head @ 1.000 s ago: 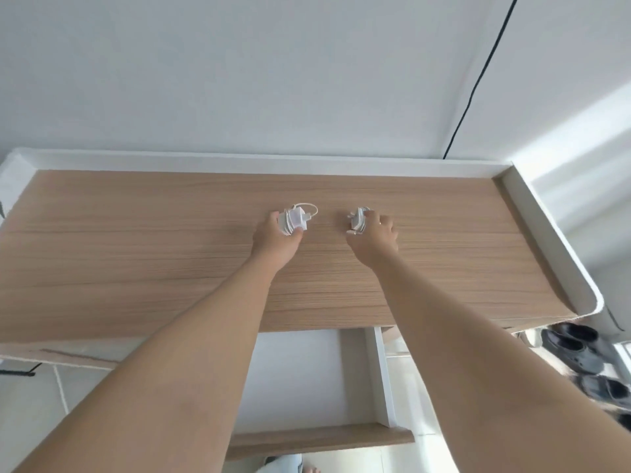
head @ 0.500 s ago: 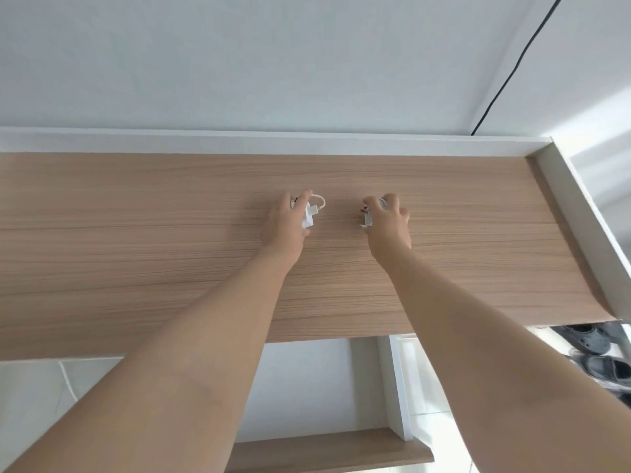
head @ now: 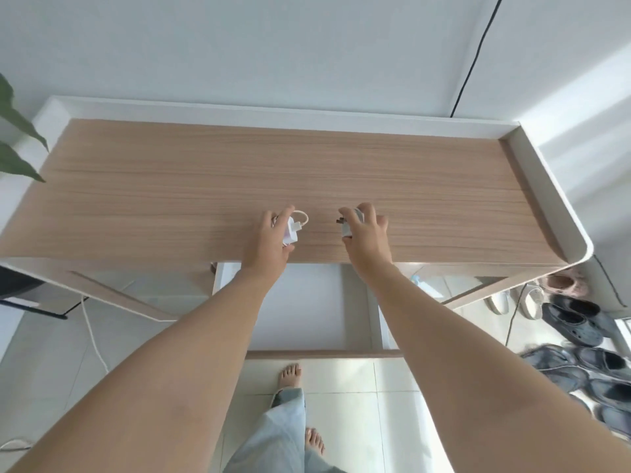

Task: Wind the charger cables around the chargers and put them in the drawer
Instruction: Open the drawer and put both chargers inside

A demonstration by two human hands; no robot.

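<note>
Left hand (head: 269, 238) gripped a white charger (head: 291, 231), cable loop (head: 302, 218) protruding at 2 o'clock; right hand (head: 367, 235) gripped a second white charger (head: 347, 227), its prongs pointing to 9 o'clock, body largely hidden by fingers. Both were held over the wood-grain desk (head: 170, 186), white raised rim, near its 6 o'clock edge. Open white drawer (head: 317, 308) lay below. Glossy tiled floor (head: 355, 380); shoes (head: 573, 322) at 4 o'clock; leaf (head: 13, 131), cut off, at 9 o'clock.

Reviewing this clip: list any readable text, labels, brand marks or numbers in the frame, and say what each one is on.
None can be read.
Left charger, held by the left hand: white faces, no legible print.
Right charger, held by the right hand: mostly covered, no marking visible.
Desk top, open drawer and shoes: no lettering shows.
</note>
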